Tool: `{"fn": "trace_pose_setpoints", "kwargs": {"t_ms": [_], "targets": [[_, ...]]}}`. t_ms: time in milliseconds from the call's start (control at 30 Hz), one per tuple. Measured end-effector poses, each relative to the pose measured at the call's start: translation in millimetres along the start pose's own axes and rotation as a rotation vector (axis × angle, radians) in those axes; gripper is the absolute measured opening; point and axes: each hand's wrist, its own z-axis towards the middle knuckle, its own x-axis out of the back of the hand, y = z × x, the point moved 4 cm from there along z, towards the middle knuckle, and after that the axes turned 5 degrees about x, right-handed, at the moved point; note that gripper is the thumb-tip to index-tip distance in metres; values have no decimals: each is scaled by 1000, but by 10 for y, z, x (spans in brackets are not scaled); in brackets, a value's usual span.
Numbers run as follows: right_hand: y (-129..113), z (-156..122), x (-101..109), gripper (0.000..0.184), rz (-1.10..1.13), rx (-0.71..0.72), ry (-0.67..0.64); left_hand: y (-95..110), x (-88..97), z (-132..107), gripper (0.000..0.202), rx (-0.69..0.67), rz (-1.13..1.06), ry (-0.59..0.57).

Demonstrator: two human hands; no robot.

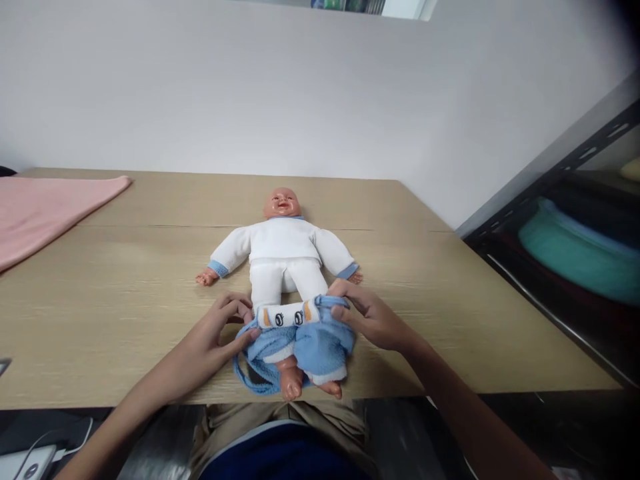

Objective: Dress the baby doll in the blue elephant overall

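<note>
A baby doll (285,240) in a white top with blue cuffs lies on its back, its head away from me and its feet near the table's front edge. Blue doll overalls (320,347) with white trim and embroidered eyes on a white band are around its lower legs, both feet poking out of the leg openings. My left hand (220,340) pinches the left side of the overalls' upper edge, beside a loose blue strap. On the other side my right hand (370,313) grips the upper edge between thumb and fingers.
Under everything is a wooden table (165,247) with a white wall behind. A pink cloth (50,207) lies at the far left. To the right stands a dark metal shelf (550,167) holding a teal item (575,247). A white device with a cable (30,463) sits below the table at lower left.
</note>
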Motion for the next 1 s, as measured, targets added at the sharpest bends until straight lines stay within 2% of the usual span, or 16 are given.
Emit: {"fn": "trace_pose_setpoints", "kwargs": {"t_ms": [133,200,267,367,433,467,567,667,767,900,1000], "targets": [[159,36,-57,50,51,-87,172,-34,-26,17,25,22,-68,23],[219,41,-84,51,71,-115,122,-62,-20,28,25,11,-59,84],[240,29,-90,53,102,-142,18,-72,-8,27,26,-2,-37,130],[202,6,-49,53,88,-151,-61,-54,-31,6,27,33,-19,34],[157,8,-23,42,57,-123,-37,-16,-48,-7,28,27,7,-27],[132,16,-17,37,43,-88,-11,10,-42,-5,27,-3,34,-9],[106,60,-29,33,51,-8,106,84,-14,33,16,-154,161,151],[214,126,-81,42,165,-108,212,68,-67,141,10,-202,162,158],[347,219,-157,54,227,-202,246,-30,-90,310,16,-141,47,175],[451,323,-216,60,199,-211,224,-174,-1,557,23,-60,5,306],[450,327,-193,55,160,-188,222,-228,37,680,26,-45,-79,264]]}}
